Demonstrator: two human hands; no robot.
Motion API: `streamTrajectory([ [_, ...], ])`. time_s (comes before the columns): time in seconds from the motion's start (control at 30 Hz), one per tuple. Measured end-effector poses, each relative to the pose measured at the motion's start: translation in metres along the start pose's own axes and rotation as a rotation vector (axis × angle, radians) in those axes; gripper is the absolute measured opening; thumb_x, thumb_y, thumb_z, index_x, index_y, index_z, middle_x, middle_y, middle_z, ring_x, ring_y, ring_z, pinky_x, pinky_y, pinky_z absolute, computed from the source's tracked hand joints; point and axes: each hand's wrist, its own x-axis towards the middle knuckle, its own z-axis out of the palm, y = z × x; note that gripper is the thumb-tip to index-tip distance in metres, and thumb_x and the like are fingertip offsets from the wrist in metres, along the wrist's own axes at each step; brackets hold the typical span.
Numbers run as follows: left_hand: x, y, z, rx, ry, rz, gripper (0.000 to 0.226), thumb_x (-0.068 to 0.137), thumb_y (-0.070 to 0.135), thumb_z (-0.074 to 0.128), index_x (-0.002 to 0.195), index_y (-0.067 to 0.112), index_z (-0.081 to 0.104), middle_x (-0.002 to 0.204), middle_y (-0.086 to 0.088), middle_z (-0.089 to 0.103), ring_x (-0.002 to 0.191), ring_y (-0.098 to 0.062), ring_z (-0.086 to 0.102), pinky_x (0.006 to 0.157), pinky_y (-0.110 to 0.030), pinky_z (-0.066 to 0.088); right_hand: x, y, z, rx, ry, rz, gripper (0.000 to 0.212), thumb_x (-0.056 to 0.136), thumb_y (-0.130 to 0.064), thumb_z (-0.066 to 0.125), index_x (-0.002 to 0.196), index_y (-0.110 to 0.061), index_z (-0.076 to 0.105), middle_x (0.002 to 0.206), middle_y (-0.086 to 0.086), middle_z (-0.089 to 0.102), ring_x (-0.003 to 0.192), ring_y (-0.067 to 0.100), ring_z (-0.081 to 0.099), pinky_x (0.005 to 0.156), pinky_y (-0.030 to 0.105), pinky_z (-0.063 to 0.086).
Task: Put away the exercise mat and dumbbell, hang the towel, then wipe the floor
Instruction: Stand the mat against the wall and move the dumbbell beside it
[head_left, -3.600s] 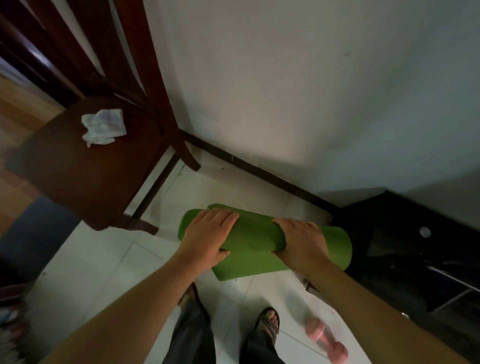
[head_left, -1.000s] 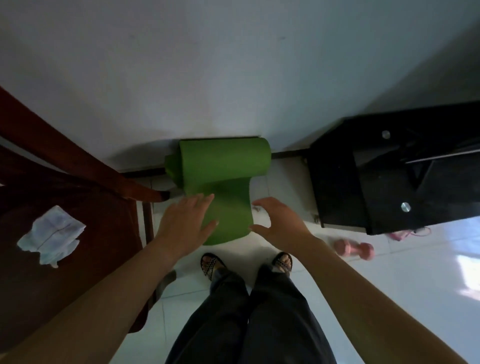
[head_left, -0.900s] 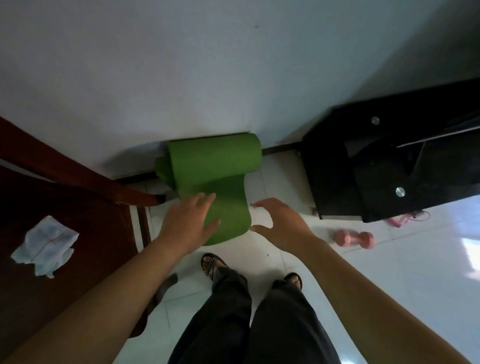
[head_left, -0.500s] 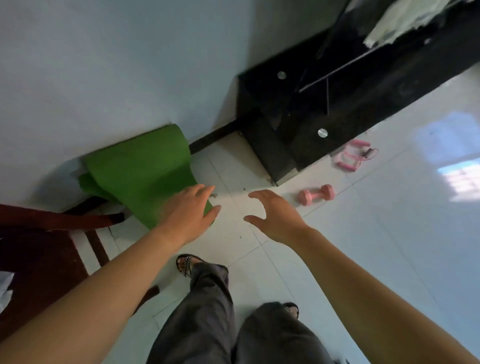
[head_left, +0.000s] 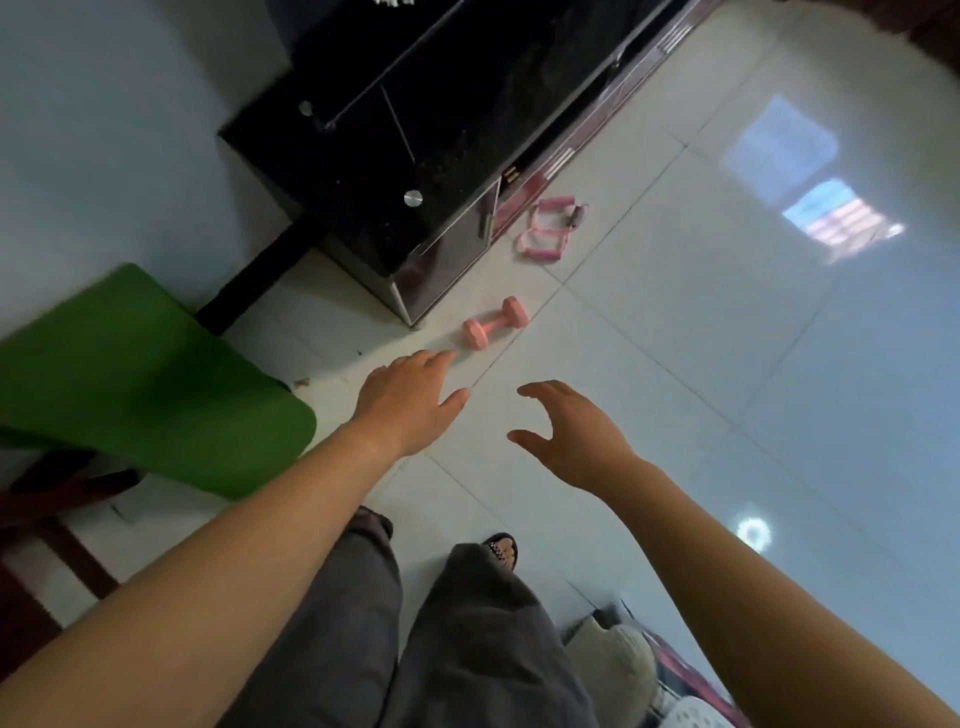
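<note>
The green exercise mat (head_left: 140, 384), partly rolled, leans against the white wall at the left with its loose flap lying on the floor. A small pink dumbbell (head_left: 495, 322) lies on the tiles by the corner of the black cabinet. My left hand (head_left: 410, 397) hovers with straight fingers just below and left of the dumbbell, holding nothing. My right hand (head_left: 569, 434) is out beside it, fingers loosely spread and empty. No towel is in view.
A black glass cabinet (head_left: 415, 135) stands against the wall above the dumbbell. Pink handles of another exercise tool (head_left: 550, 226) lie on the floor beside it. A dark wooden chair leg (head_left: 67, 488) is at the lower left. Glossy white tiles (head_left: 727, 338) stretch to the right.
Both hands let go of the mat, which stays leaning at the wall. My view and both hands swung right toward the dumbbell, now close ahead of my left fingers.
</note>
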Motion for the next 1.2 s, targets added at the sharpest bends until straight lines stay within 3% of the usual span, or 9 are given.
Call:
streamTrajectory([
  [0.37,0.055,0.02,0.023,0.09,-0.105,0.065,0.055,0.095,0.048,0.036,0.144,0.022,0.027,0.144,-0.001,0.041,0.128,-0.023,0.042,0.101,-0.04,0.037,0.036,0.051,0.0,0.031,-0.029,0.026,0.052,0.089,-0.043,0.056,0.134,-0.022,0.043,0.14,-0.005,0.044,0.12,0.017,0.049,0.095,0.032,0.044],
  [0.73,0.143,-0.014,0.013,0.028,-0.176,-0.037,0.054,0.095,0.045,0.037,0.142,0.02,0.029,0.141,-0.004,0.043,0.126,-0.024,0.043,0.099,-0.041,0.039,0.149,0.055,-0.029,-0.073,-0.154,-0.035,0.051,0.089,-0.041,0.057,0.134,-0.021,0.043,0.139,-0.003,0.046,0.12,0.019,0.049,0.097,0.032,0.043],
  [0.9,0.178,-0.025,0.016,0.077,-0.211,-0.014,0.053,0.095,0.046,0.037,0.139,0.019,0.033,0.138,-0.004,0.046,0.123,-0.025,0.045,0.096,-0.04,0.042,0.193,0.062,-0.034,-0.21,-0.305,-0.098,0.053,0.091,-0.041,0.053,0.138,-0.021,0.038,0.142,-0.002,0.042,0.124,0.021,0.046,0.097,0.034,0.043],
  [1.2,0.211,-0.025,0.027,0.035,-0.196,-0.081,0.054,0.094,0.045,0.04,0.14,0.018,0.031,0.137,-0.006,0.046,0.123,-0.026,0.046,0.095,-0.04,0.04,0.251,0.075,-0.031,-0.215,-0.359,-0.102,0.051,0.09,-0.041,0.055,0.136,-0.022,0.04,0.136,-0.001,0.047,0.12,0.021,0.048,0.094,0.034,0.042],
])
